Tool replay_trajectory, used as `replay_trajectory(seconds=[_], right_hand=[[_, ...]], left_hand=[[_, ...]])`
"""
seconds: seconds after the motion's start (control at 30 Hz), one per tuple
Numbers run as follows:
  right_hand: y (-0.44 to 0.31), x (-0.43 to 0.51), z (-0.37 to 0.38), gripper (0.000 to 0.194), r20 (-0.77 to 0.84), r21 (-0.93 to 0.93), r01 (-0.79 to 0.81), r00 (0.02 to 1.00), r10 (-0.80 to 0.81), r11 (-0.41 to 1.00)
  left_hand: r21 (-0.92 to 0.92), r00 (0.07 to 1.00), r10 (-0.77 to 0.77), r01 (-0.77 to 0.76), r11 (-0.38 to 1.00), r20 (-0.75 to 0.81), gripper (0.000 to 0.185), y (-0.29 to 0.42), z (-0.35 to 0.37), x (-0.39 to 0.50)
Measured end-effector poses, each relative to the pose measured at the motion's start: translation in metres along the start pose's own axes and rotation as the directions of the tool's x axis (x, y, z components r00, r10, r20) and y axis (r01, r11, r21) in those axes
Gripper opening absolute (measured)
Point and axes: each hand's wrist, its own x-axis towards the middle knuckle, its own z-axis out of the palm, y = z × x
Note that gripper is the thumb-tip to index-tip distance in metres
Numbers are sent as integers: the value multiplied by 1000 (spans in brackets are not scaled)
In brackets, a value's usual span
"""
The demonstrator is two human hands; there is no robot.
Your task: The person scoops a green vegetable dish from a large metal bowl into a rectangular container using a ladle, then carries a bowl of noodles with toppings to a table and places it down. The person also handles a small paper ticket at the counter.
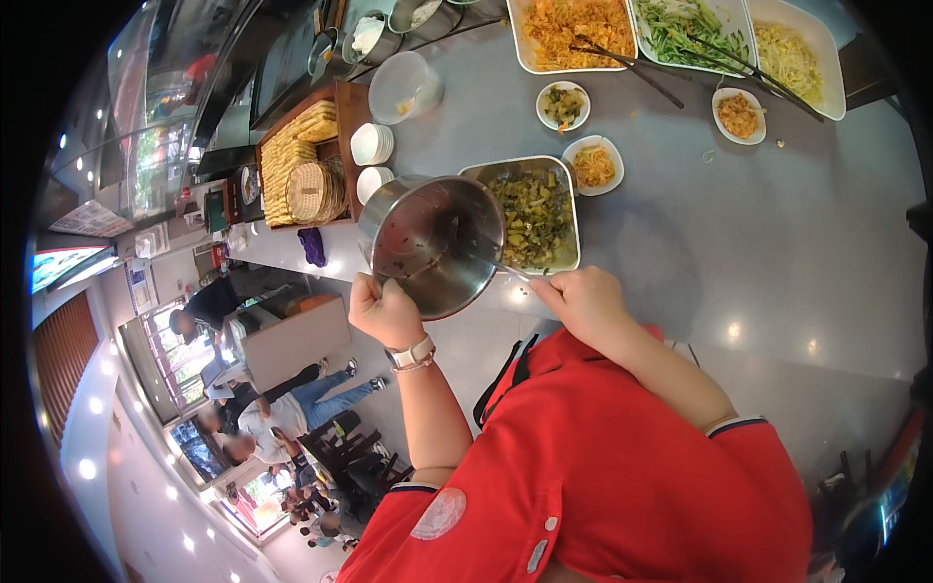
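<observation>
My left hand [386,313] grips the rim of a stainless steel pot [419,280], which is tilted with its mouth towards me. Dark bits of food cling to its inner wall. In my right hand [583,299] is the handle of a metal utensil [503,267]; its far end reaches into the pot, and its head is hard to make out. Beside the pot lies a white-rimmed rectangular tray [576,218] holding chopped pickled greens [536,215]. Small white dishes of shredded vegetables [594,166] and pickled greens [563,106] stand behind it.
Trays of orange shreds [576,29], cucumber shreds [689,29] and pale sprouts [791,62] line the far edge, with chopsticks [649,81] across. Another small dish [738,116] stands right. Left are stacked white bowls [372,144], a plastic tub [401,87] and a wooden box [351,109]. People [273,415] stand beyond.
</observation>
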Motion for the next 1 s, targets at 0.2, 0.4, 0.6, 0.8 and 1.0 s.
replay_trajectory(seconds=[0.2, 0.4, 0.6, 0.8, 1.0], right_hand=[[-13, 5, -8, 47, 27, -33, -42, 999, 43, 999], [-8, 1, 5, 47, 107, 83, -137, 986, 127, 987], [-9, -9, 15, 45, 127, 29, -8, 992, 5, 1000], [5, 5, -20, 43, 34, -215, 137, 991, -133, 967], [5, 24, -21, 43, 93, -210, 293, 956, -279, 933]], left_hand=[[22, 999, 38, -38, 999, 8, 23, 7, 4, -8], [18, 996, 75, -75, 997, -38, 23, 3, 4, -9], [-1, 997, 67, -67, 998, -37, 23, 1, 3, -9], [57, 997, 81, -80, 995, -18, 20, 2, -4, -5], [50, 995, 100, -101, 994, 6, 18, 7, -6, -7]])
